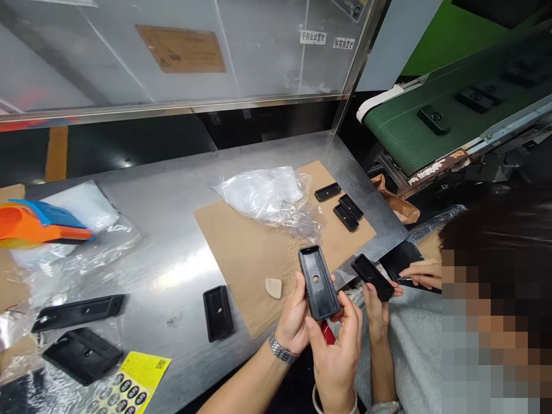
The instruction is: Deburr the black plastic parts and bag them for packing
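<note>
A black plastic tray-shaped part (318, 290) with a round hole in its floor is held up, hollow side facing me. My left hand (294, 323), with a metal watch at the wrist, grips its left side. On its lower right side are the fingers of my right hand (340, 348), which wears a bangle. Something red (328, 332) shows behind the part, between my hands; its kind is hidden. Below the part's left side, a small beige piece (273, 288) lies on the cardboard sheet (241, 253). Another black part (218, 313) rests on the metal table, left of my hands.
Clear plastic bags (267, 195) and several black parts (346, 217) lie on the cardboard. A co-worker's hand (376, 307) holds another black part (371, 277) close on the right. A green conveyor (401, 135) carries parts. Stickers (149, 374) and orange-blue scoops (47, 224) are at left.
</note>
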The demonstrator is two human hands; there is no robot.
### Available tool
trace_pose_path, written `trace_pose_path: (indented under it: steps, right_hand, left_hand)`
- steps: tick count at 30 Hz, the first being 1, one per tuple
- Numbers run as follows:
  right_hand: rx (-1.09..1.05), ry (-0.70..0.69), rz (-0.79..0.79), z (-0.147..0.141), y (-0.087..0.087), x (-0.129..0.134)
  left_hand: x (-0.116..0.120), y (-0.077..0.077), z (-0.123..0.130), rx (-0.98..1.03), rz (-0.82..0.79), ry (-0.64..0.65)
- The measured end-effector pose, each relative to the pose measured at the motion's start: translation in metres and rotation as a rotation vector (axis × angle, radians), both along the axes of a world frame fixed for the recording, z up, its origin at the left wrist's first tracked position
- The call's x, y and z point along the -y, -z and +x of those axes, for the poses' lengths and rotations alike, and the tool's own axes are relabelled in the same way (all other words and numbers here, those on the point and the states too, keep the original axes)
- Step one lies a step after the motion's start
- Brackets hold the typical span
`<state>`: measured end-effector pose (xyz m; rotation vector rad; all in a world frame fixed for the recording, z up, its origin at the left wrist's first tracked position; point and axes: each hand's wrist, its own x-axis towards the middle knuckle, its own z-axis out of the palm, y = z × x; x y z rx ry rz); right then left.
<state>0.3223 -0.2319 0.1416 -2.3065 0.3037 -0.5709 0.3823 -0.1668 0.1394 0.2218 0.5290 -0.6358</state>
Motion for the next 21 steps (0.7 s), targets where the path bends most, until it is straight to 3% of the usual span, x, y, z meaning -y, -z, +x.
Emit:
trace_pose_path:
  steps: [21]
  right_hand:
    - [0.03, 0.047, -0.025, 0.005, -0.001, 0.02]
  left_hand:
    - [0.024, 0.013, 0.017, 0.004, -0.107, -0.004]
